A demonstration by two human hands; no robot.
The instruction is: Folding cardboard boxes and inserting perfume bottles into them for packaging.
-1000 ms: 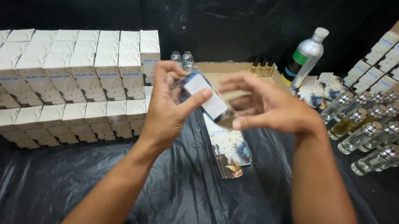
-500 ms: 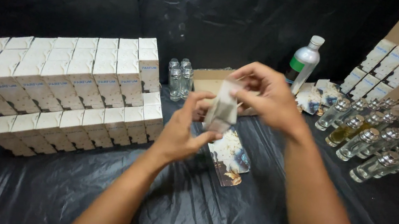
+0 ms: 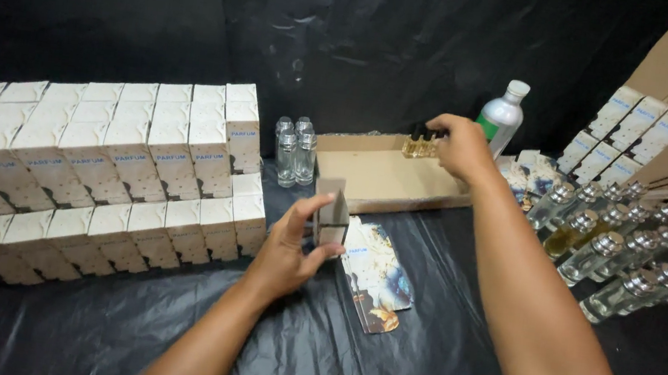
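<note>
My left hand (image 3: 289,249) holds a small open white carton (image 3: 331,213) upright on the black plastic sheet, thumb and fingers around its sides. My right hand (image 3: 461,147) is stretched out to the far end of a flat cardboard tray (image 3: 386,181). Its fingertips pinch one of the small amber bottles with dark caps (image 3: 417,145) that stand in the tray's back corner. A stack of flat printed cartons (image 3: 377,272) lies just right of my left hand.
Rows of closed white cartons (image 3: 97,156) are stacked at the left. Three clear empty bottles (image 3: 291,152) stand beside the tray. A plastic bottle with a green label (image 3: 501,113) stands behind it. Several silver-capped glass bottles (image 3: 636,244) and more white cartons (image 3: 625,131) fill the right.
Both hands were unfolding the carton together. My right hand has let go and reached out to the amber bottles, while my left has lowered the carton upright onto the sheet.
</note>
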